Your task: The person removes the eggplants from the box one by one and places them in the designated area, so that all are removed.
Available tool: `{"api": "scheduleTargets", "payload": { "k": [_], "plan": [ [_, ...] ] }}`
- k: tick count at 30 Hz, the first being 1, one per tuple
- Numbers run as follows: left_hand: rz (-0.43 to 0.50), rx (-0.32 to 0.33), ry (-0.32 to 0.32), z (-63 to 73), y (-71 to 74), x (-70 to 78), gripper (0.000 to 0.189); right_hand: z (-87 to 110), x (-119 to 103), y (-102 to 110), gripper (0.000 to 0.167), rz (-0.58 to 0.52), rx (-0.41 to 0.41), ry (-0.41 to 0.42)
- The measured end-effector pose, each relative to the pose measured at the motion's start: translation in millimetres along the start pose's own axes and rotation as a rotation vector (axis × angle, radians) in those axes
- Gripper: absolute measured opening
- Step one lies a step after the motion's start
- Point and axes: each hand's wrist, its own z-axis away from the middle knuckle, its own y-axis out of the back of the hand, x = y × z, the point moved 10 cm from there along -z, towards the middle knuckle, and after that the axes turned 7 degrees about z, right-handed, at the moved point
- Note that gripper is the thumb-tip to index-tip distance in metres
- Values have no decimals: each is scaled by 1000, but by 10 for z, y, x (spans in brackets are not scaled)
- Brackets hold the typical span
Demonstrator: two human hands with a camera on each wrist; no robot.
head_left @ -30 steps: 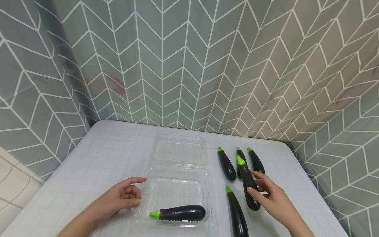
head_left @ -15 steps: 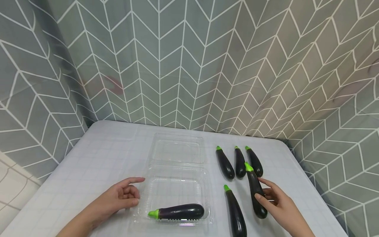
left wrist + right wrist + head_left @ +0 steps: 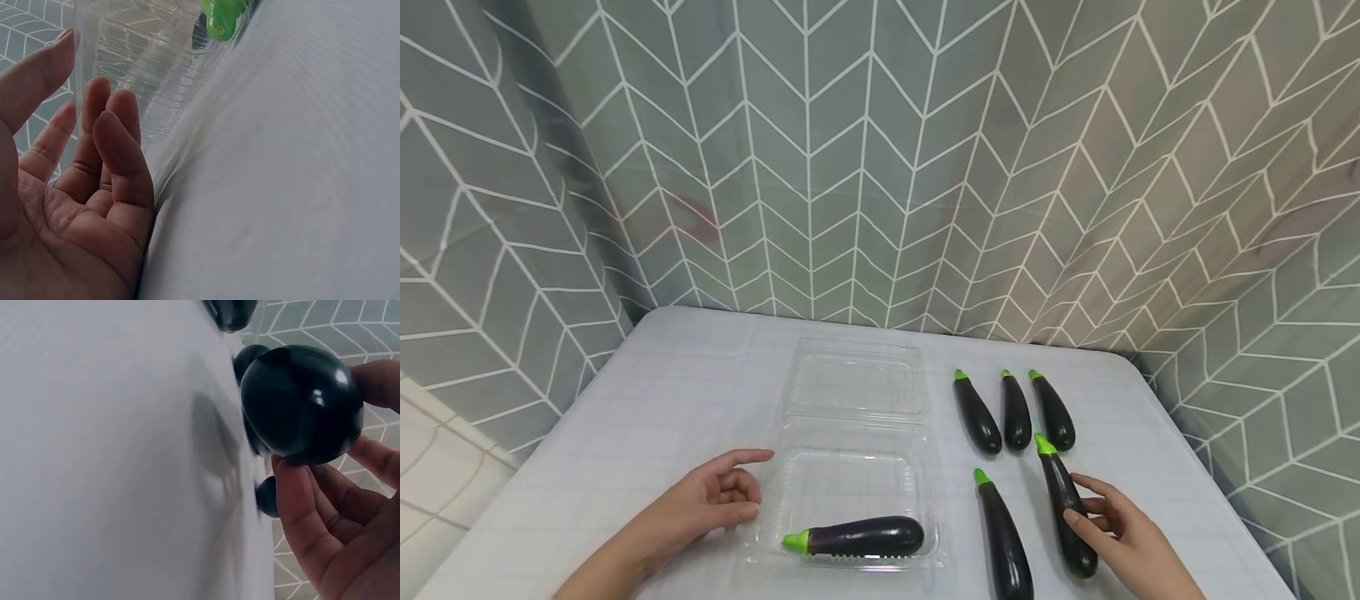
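Observation:
My right hand (image 3: 1123,533) pinches a dark eggplant (image 3: 1067,521) with a green stem, thumb on one side and fingers on the other. In the right wrist view, the rounded end of that eggplant (image 3: 303,403) faces the camera and its shadow falls on the cloth. A clear hinged plastic box (image 3: 850,467) lies with its lid (image 3: 856,379) folded back. Along the box's near side rests one eggplant (image 3: 867,536), stem to the left. Beside the box's left edge, my left hand (image 3: 703,500) holds nothing; its fingers are loosely bent, fingertips right at the plastic rim (image 3: 80,81).
Three more eggplants stand in a row at the back right: a left one (image 3: 977,414), a middle one (image 3: 1016,412) and a right one (image 3: 1055,412). Another eggplant (image 3: 1004,537) lies between the box and my right hand. A patterned curtain (image 3: 850,167) surrounds the white-covered table (image 3: 700,367).
My right hand has drawn the held eggplant nearer and to the right, away from the back row. The middle eggplant behind it now shows fully. My left hand has stayed put.

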Motion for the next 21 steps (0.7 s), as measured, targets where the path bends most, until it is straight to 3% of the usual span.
{"api": "scheduleTargets", "payload": {
  "k": [8, 21],
  "plan": [
    [8, -11, -31, 5, -14, 20, 64, -36, 103, -20, 76, 31, 0, -28],
    [7, 2, 0, -7, -10, -12, 66, -100, 232, -140, 82, -48, -59, -72]
  ]
}}
